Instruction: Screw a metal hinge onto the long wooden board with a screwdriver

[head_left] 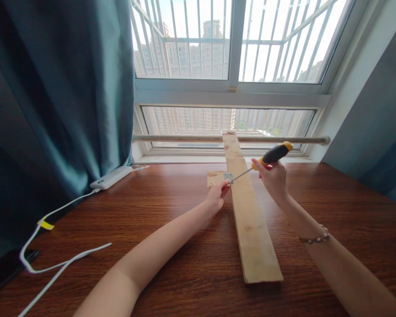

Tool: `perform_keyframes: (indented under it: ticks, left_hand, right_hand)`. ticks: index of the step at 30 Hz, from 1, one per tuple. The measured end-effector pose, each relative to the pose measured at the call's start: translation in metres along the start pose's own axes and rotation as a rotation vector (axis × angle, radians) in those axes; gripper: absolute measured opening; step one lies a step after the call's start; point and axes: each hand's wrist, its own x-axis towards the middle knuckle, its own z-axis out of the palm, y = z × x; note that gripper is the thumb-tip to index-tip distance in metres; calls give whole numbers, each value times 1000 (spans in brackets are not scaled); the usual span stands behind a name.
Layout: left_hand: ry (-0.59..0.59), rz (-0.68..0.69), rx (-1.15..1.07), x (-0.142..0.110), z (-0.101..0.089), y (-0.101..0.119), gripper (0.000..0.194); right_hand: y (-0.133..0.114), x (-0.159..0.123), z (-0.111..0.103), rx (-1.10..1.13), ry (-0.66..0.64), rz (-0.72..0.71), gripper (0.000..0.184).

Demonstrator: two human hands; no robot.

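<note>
A long pale wooden plank (251, 220) lies lengthwise on the dark wooden table (171, 207), its far end reaching the window sill. A short wooden block (214, 177) sits against its left side, joined by a small metal bracket (229, 177). My right hand (273, 177) is closed around a screwdriver (270, 157) with a black and yellow handle; its tip rests on the bracket. My left hand (218, 193) is pinched at the bracket's near edge, pressing on the block and plank; what it holds is too small to make out.
A white power strip (111, 177) lies at the table's back left, its white cable (53, 251) trailing toward the near left edge. A teal curtain (53, 97) hangs on the left. A wooden rod (185, 138) runs along the window sill.
</note>
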Motion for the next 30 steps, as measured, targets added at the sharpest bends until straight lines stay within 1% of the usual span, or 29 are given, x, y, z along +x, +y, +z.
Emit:
perform_keyframes:
  ticks: [3,5,7,9,10,12,15,17,19,22,26,30]
  left_hand:
    - [1,-9,-14,1,-2,0,13]
    - [7,-20,-17,1,-2,0,13]
    - [9,-23,-21,0,-2,0,13]
    - [1,-21,-29,-2,-1,1,14]
    - [0,-22,-31,-3,0,1,14]
    - [6,-27,-31,-5,1,3,14]
    - [22,-33,-22,-6,3,4,14]
    - [25,-33,-15,-7,3,5,14]
    - [24,-39,-12,-6,3,5,13]
    - [24,-45,-12,-5,3,5,12]
    - [30,-37,-9,-3,3,4,14]
    - [16,-44,-16,-5,3,5,15]
  right_hand:
    - [10,13,-2,208,-71,134,46]
    - [14,24,-8,342,-48,211,45]
    - [19,35,-18,419,-10,288,38]
    - [24,45,-28,420,-16,364,28]
    - [28,48,-31,395,-57,391,24]
    - [37,51,-32,269,-206,408,19]
    - [55,48,-23,-57,-457,394,19]
    - [68,43,-16,-219,-560,410,17]
    - [78,38,-13,-291,-637,455,14]
    - [88,34,-17,-388,-741,532,14]
    - [92,31,-23,-524,-842,568,18]
    - [90,28,-24,-678,-945,571,19]
